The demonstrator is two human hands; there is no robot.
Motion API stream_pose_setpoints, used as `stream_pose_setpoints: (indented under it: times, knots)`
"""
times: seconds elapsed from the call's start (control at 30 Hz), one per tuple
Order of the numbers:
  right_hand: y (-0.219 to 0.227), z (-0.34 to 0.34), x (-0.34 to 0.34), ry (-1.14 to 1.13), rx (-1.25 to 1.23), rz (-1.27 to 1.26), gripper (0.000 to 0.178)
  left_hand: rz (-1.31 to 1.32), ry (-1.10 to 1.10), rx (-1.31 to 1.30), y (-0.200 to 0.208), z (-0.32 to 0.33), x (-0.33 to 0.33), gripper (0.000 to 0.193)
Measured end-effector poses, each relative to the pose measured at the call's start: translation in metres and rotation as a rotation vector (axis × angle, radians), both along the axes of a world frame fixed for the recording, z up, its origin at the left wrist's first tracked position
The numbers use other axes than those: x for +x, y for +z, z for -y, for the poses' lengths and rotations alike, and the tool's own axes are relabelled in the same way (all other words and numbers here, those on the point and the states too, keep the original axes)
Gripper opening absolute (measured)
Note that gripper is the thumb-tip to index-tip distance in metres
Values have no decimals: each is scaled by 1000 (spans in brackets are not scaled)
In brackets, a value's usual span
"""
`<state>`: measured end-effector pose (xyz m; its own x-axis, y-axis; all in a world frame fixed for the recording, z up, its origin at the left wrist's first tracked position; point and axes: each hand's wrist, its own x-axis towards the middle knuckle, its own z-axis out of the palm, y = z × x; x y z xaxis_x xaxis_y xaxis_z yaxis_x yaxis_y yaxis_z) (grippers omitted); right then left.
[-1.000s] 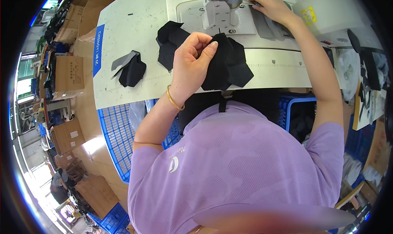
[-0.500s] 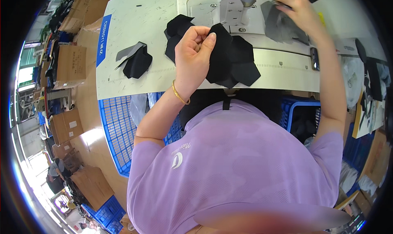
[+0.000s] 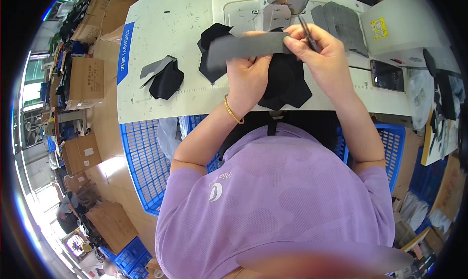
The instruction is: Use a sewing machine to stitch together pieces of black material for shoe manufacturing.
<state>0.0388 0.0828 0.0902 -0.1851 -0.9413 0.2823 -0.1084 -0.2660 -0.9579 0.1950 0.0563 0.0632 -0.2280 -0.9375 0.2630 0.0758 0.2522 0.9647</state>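
Observation:
My right hand (image 3: 325,57) pinches one end of a grey fabric strip (image 3: 246,46), its free end blurred by motion. The same hand keeps a slim, dark pointed tool (image 3: 308,34), its tip upward; snips or tweezers, I cannot tell which. Closed at the edge of a black fabric piece (image 3: 285,86) is my left hand (image 3: 247,81), its fingertips partly hidden behind the strip. Another black piece (image 3: 212,54) lies just left of that hand. Farther left rests a folded black and grey piece (image 3: 165,79).
The sewing machine head (image 3: 282,6) stands beyond my hands on the white table (image 3: 190,106). Stacked grey pieces (image 3: 343,25) lie at its right, near a phone (image 3: 387,75). Blue baskets (image 3: 141,157) sit below the table's front edge.
My right hand has come back from the grey stack to the middle, bringing a grey strip over my left hand. My left hand has shifted slightly right and nearer. The phone is now uncovered.

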Motion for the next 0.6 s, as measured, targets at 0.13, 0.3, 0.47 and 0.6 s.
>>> stream_pose_setpoints:
  times: [0.13,0.3,0.47,0.6]
  knots:
    - [-2,-7,5,-24,178,56,15,-150,-31,118,5,-7,-5,9]
    - [1,-10,9,-74,93,-72,15,-371,-131,129,11,-7,-7,5]
    - [8,-15,12,-69,121,-21,13,-296,-6,106,8,-4,-10,5]
    - [5,-26,14,-72,104,69,13,-295,35,88,7,-6,-7,6]
